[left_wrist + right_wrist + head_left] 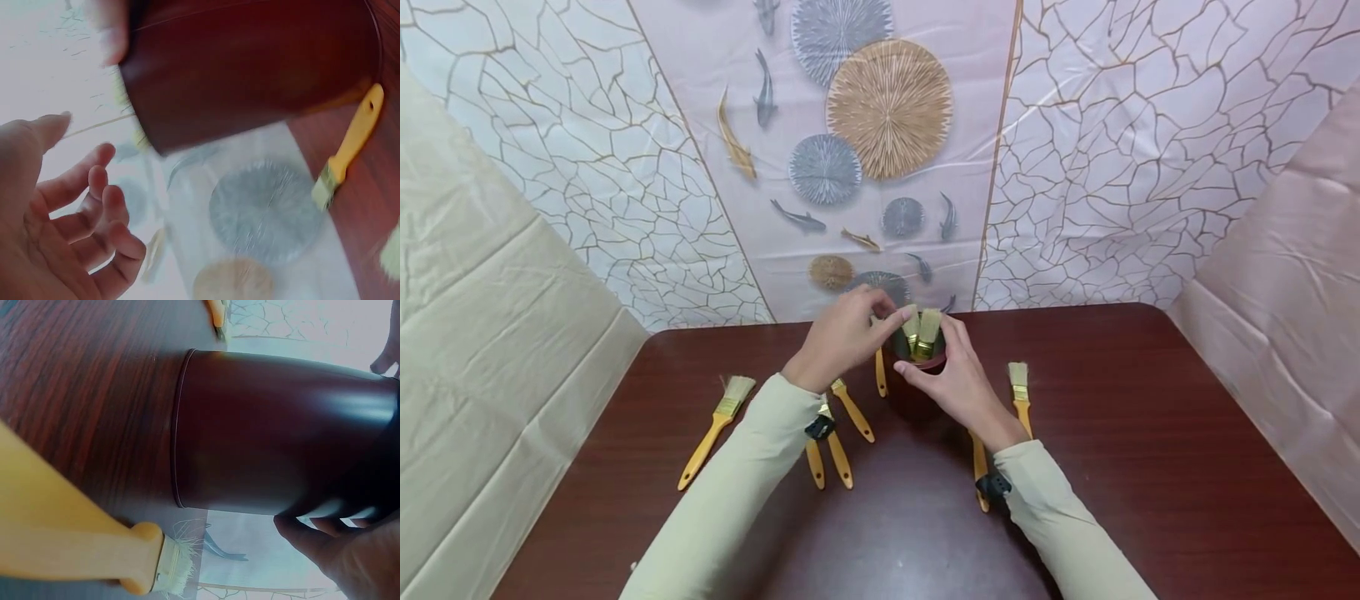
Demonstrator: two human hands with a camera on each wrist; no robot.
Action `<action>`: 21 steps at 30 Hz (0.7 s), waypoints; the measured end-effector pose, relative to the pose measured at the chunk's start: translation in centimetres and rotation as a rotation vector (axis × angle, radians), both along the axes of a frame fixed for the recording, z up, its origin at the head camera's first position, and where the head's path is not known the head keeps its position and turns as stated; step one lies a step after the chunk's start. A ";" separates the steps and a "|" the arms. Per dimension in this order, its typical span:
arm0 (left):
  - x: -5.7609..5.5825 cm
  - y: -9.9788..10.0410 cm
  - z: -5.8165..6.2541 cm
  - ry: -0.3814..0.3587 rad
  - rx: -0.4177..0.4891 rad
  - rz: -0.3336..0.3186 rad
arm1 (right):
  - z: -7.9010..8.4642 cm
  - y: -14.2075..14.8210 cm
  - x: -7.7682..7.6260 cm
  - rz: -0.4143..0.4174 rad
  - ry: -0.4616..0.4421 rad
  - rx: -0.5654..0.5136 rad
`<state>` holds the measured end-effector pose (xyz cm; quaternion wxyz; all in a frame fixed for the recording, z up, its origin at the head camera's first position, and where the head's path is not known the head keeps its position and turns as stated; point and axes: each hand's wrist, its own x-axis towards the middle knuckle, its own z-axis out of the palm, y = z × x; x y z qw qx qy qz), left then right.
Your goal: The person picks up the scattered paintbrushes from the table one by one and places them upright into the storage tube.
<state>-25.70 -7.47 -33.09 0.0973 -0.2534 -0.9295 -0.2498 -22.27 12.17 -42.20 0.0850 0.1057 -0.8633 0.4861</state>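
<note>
A dark reddish-brown cylindrical container (916,402) stands upright near the back of the table. Two paintbrushes (928,329) poke out of its mouth, pale bristles up. My right hand (961,385) grips the container near its rim, thumb on the near side; the right wrist view has the fingers (309,540) against its wall. Beside the rim, at the left, is my left hand (850,332), its thumb close to the bristles in the head view. In the left wrist view the left hand (81,231) is apart from the container, fingers loosely bent and holding nothing.
More yellow-handled paintbrushes lie on the dark wood table (1150,433): one at far left (711,437), several by the left wrist, one brush (881,375) left of the container, another brush (1019,392) at right, one under the right wrist. A patterned cloth backdrop (880,208) stands behind.
</note>
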 end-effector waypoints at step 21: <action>4.8 -20.4 -3.3 -0.299 -0.014 0.321 | 0.2 -0.3 -0.1 0.002 -0.032 0.017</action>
